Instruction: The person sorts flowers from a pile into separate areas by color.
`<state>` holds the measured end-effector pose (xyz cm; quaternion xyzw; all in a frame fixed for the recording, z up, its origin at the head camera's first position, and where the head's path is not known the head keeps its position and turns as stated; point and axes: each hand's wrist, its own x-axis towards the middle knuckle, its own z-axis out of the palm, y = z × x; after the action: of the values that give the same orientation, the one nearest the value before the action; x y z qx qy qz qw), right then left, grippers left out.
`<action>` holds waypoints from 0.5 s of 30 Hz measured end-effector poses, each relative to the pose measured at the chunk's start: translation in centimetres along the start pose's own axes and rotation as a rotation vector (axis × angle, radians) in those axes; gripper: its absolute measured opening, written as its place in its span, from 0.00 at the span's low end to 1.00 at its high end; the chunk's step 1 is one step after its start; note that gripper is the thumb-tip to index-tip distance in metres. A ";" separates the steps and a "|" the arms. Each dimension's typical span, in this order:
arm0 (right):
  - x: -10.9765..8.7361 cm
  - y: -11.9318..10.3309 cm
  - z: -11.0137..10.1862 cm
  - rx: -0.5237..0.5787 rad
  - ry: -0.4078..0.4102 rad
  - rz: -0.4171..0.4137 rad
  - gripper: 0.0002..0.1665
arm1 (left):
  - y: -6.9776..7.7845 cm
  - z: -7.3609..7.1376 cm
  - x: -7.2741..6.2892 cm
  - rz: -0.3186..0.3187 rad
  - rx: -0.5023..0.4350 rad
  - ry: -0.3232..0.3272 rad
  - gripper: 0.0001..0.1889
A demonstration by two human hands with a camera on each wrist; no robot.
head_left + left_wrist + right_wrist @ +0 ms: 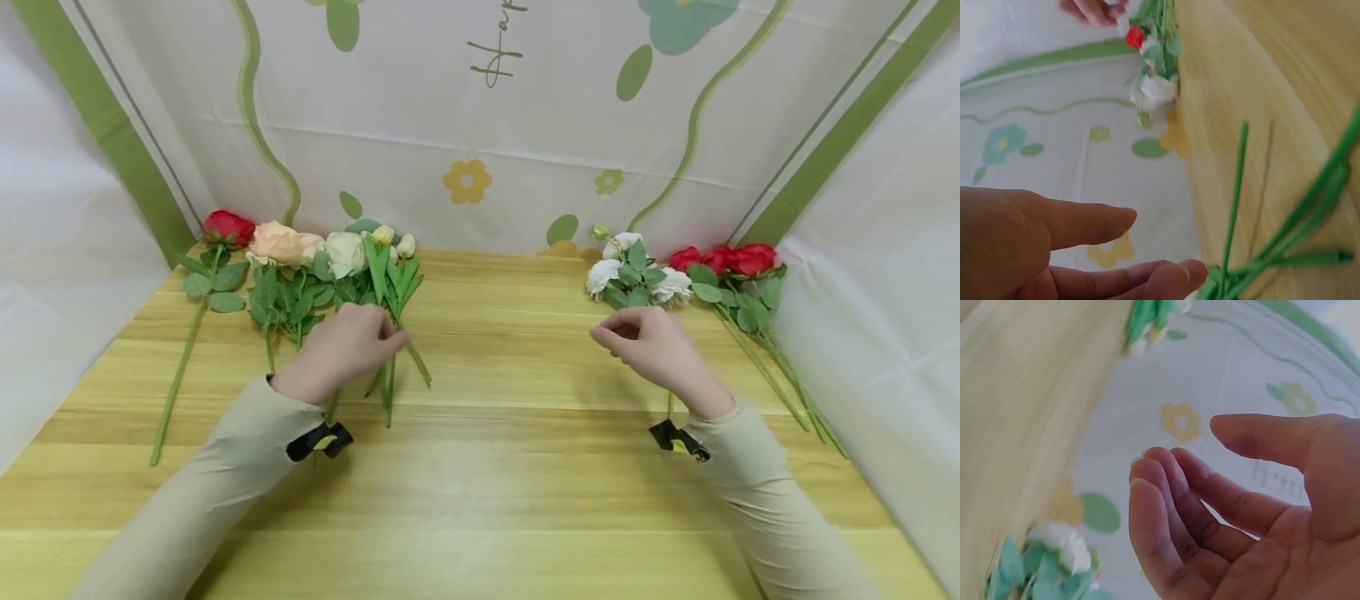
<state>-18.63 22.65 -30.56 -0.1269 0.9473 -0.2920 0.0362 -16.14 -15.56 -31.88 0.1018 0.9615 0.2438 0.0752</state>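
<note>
My left hand (343,346) hovers over the left group of artificial flowers, nearest the white tulips (384,236) and a cream rose (346,253). In the left wrist view, thumb and fingers stand apart with nothing between them, and green tulip stems (1239,200) lie just past the fingertips. My right hand (660,348) is in front of the white flowers (603,277), hiding part of their stems. Its fingers (1150,519) are loosely bent and the thumb stays apart from them; the palm holds nothing.
Peach flowers (277,243) and a single red rose (228,227) lie farther left. Several red roses (752,259) lie at the right edge of the wooden table (480,492). A white printed cloth (420,100) hangs behind the table.
</note>
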 end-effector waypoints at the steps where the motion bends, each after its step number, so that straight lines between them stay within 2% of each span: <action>1: 0.0 -0.4 0.2 0.017 -0.004 -0.010 0.20 | -0.4 -0.1 0.2 -0.022 0.010 0.005 0.28; 3: 0.1 -1.2 0.6 0.050 -0.011 -0.032 0.19 | -1.3 -0.2 0.7 -0.057 0.019 0.003 0.29; 7: 0.1 -2.8 1.2 0.081 -0.017 -0.090 0.17 | -2.4 0.2 1.5 -0.093 0.027 -0.046 0.29; 10: -0.1 -3.6 1.5 0.093 -0.029 -0.122 0.15 | -2.9 0.8 1.9 -0.117 0.029 -0.070 0.28; 15: -0.3 -4.2 2.3 0.114 -0.070 -0.160 0.12 | -3.4 1.5 2.3 -0.135 0.040 -0.069 0.27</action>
<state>-17.08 18.11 -30.08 -0.2100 0.9142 -0.3425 0.0531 -18.63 -17.27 -35.08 0.0466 0.9677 0.2154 0.1223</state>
